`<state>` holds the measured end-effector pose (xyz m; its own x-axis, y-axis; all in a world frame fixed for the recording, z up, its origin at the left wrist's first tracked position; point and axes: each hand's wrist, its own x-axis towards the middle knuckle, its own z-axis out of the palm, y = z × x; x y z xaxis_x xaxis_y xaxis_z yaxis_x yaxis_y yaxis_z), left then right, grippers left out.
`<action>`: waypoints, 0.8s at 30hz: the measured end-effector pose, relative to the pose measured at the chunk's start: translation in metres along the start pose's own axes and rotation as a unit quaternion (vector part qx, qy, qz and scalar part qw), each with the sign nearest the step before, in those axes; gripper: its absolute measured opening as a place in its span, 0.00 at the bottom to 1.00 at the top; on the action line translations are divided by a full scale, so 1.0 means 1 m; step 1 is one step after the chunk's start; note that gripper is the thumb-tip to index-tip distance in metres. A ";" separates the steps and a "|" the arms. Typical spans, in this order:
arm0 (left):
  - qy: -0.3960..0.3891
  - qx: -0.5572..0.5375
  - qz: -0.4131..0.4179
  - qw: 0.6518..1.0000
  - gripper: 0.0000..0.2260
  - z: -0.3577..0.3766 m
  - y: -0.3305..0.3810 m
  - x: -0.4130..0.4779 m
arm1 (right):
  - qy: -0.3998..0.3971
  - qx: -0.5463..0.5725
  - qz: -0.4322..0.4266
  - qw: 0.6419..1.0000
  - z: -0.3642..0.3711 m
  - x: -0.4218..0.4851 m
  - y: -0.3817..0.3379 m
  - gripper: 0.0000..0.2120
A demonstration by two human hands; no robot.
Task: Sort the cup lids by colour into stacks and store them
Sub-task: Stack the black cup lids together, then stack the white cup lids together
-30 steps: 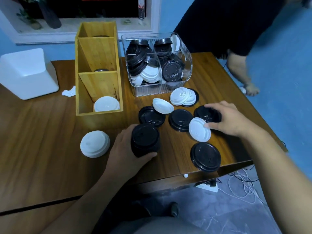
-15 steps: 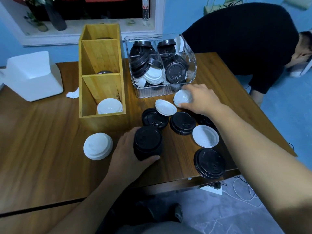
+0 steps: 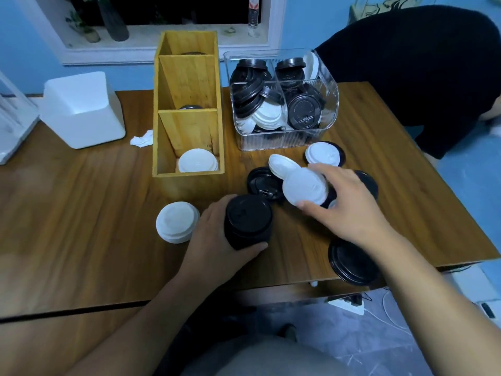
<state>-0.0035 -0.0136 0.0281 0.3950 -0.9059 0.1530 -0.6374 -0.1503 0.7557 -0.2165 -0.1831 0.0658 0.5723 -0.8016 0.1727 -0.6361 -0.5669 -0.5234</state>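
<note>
Since half a second ago the right grip (image 3: 344, 202) has drawn back from the clear bin (image 3: 284, 143), now pinching a white lid (image 3: 305, 189) above loose black lids (image 3: 261, 183) on the bench (image 3: 81, 199). Left grip (image 3: 217, 240) wraps the black stack (image 3: 248, 221), near the white stack (image 3: 176, 225); more white lids (image 3: 198, 164) lie in the front compartment of the wooden organiser (image 3: 162, 147)

We are probably in a room of a home: blue walls (image 3: 29, 55), a white window sill (image 3: 151, 42) with potted plants (image 3: 87, 31), a wooden table (image 3: 81, 202), a power strip (image 3: 348, 305) on the floor.
</note>
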 end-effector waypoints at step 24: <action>0.101 0.080 -0.149 0.980 0.41 -0.111 -0.085 -0.013 | -0.142 -0.034 -0.061 0.987 0.072 -0.039 -0.047 0.39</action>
<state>0.1188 0.0553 0.0323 0.6914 -0.7185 0.0759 -0.5639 -0.4709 0.6785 -0.1721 -0.1112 0.0237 0.7628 -0.6465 -0.0153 -0.5813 -0.6752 -0.4541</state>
